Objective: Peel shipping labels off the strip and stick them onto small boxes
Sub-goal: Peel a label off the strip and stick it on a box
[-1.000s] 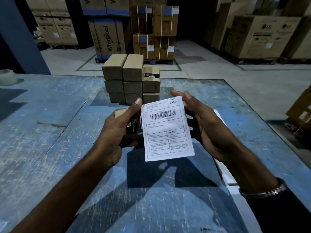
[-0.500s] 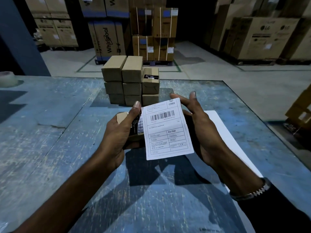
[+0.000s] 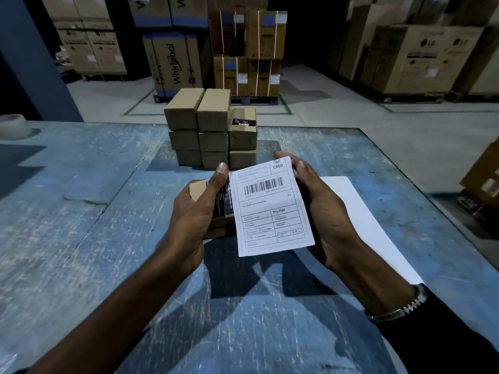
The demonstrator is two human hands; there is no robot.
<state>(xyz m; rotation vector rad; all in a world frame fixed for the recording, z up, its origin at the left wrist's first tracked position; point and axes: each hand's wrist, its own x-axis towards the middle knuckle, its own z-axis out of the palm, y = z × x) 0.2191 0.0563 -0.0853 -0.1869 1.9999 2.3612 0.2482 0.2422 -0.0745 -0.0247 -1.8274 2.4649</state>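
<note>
Label: the shipping label [image 3: 272,205] is swinging its left edge in against the small box [image 3: 199,188], closer than a moment ago.
Left hand [image 3: 193,211]: fingers curling round the box, thumb reaching up beside the label's edge.
Right hand [image 3: 321,206]: fingers wrapping behind the label; exact pinch hidden, probably holding its right edge.
Backing strip [image 3: 361,211]: lying on the table [image 3: 81,238], more exposed now.
Meaning: sticking is beginning; the label is not yet pressed flat.
Stack of boxes [image 3: 210,130]: waiting beyond.
</note>
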